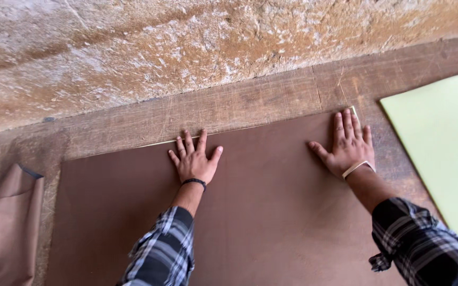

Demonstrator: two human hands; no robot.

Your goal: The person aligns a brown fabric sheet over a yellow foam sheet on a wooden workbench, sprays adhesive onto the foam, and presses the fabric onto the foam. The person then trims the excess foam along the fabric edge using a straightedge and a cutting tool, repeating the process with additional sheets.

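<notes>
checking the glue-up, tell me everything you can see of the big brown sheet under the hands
The brown sheet is large, flat, smooth and matte, like thin laminate or leather. It lies on a worn wooden table, with a pale edge along its far side. The left hand and right hand press flat, fingers spread, near that edge.

Green sheet [446, 159], tan cloth [3, 228], wall [186, 42]
</notes>
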